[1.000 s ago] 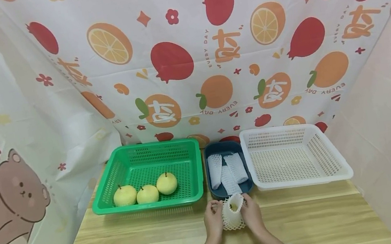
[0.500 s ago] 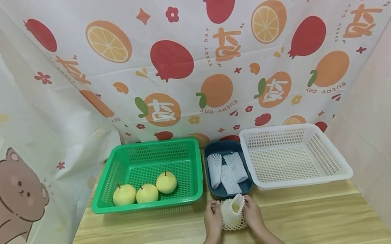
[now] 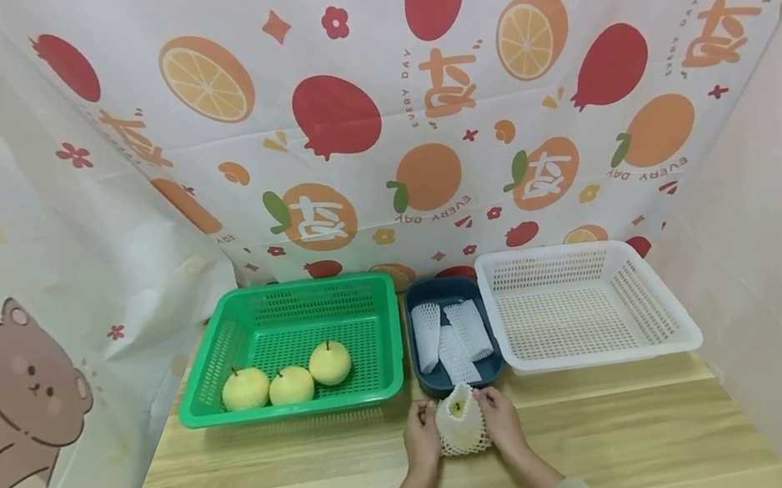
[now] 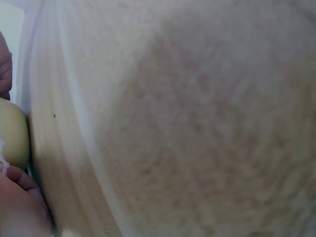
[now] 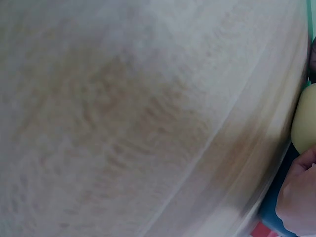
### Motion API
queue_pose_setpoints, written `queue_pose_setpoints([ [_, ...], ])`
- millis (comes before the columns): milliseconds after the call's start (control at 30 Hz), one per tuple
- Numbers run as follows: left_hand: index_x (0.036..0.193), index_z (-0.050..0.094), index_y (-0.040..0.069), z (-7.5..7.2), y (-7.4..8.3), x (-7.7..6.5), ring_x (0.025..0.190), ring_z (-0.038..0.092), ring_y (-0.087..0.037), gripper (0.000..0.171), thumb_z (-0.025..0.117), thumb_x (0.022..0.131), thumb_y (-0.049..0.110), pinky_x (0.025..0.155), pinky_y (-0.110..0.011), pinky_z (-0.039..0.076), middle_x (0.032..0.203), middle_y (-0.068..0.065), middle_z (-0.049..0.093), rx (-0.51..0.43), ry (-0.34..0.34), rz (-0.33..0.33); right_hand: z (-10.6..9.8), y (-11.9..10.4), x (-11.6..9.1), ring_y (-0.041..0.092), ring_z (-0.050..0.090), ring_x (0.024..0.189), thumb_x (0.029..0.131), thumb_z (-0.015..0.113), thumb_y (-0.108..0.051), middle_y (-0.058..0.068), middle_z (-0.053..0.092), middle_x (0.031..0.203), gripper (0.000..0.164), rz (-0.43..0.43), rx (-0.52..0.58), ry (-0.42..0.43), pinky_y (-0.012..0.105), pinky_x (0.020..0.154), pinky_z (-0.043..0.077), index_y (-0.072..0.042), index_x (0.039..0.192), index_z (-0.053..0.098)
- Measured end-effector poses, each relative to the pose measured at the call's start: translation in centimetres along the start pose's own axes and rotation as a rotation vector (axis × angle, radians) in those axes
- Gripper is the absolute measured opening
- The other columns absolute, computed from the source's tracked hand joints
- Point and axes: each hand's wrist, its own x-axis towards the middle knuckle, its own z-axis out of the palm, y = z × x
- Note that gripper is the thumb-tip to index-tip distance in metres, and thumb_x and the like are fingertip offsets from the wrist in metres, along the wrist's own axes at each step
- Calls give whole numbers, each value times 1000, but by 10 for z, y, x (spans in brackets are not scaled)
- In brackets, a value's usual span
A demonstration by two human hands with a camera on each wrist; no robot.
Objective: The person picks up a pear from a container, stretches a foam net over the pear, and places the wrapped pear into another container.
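Note:
A pale yellow pear (image 3: 458, 408) sits inside a white foam net sleeve (image 3: 465, 438) on the table, in front of the blue tray. Its stem end shows through the sleeve's top opening. On the near left, my left hand (image 3: 421, 439) pinches the sleeve's edge between thumb and fingers. My right hand (image 3: 502, 424) pinches the opposite side. Part of the bare pear (image 4: 14, 133) appears at the left wrist view's edge, beside the left fingers. In the right wrist view, the pear (image 5: 303, 118) is cut off by the frame, next to my right hand (image 5: 298, 195).
A green basket (image 3: 294, 408) at the left holds several things: three pears (image 3: 291, 385) lie in its front part. The blue tray (image 3: 449, 289) behind my hands contains three flat foam sleeves (image 3: 468, 329). To its right stands a white basket (image 3: 597, 352). A printed curtain hangs behind.
The sleeve's opening, tilted to the right half a second ago, now faces up and shows the pear's stem end. Both hands stay on its sides. The head view has shifted slightly.

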Motion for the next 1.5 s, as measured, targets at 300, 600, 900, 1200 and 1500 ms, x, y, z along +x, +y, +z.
queue_pose_setpoints([
  [300, 85, 58, 6, -1, -3, 3, 59, 44, -14, 7, 55, 91, 8, 54, -31, 37, 65, 1, 49, 76, 3, 39, 1, 7, 3, 14, 49, 65, 95, 50, -13, 3, 55, 68, 24, 31, 24, -27, 30, 59, 42, 3, 81, 62],
  [600, 82, 57, 8, -3, -6, 4, 60, 51, -19, 7, 58, 89, 6, 54, -37, 40, 69, 0, 56, 243, 4, 166, -5, 11, 7, 20, 54, 73, 94, 48, -10, 8, 60, 76, 23, 30, -74, -87, 35, 65, 45, 4, 84, 62],
  [900, 80, 56, 8, -5, -7, 5, 62, 57, -28, 9, 61, 86, 6, 50, -39, 42, 69, -4, 56, 451, 21, 321, -6, 13, 7, 22, 56, 68, 93, 54, -15, 5, 59, 72, 21, -99, -225, -59, 37, 62, 45, -1, 78, 62],
  [1200, 77, 52, 9, -2, -10, 8, 50, 52, -28, 12, 61, 85, 9, 38, -38, 38, 62, -6, 47, 618, 55, 423, -6, 16, 10, 25, 58, 61, 89, 59, -14, 4, 60, 68, 17, -251, -422, -15, 40, 56, 45, -6, 75, 61],
  [1500, 84, 49, 5, 0, -5, 7, 45, 50, -30, 6, 55, 83, 3, 36, -40, 40, 65, -10, 46, 821, 71, 439, -6, 18, 10, 28, 56, 54, 87, 62, -15, 6, 58, 62, 17, -328, -579, 3, 40, 47, 41, -8, 72, 59],
])
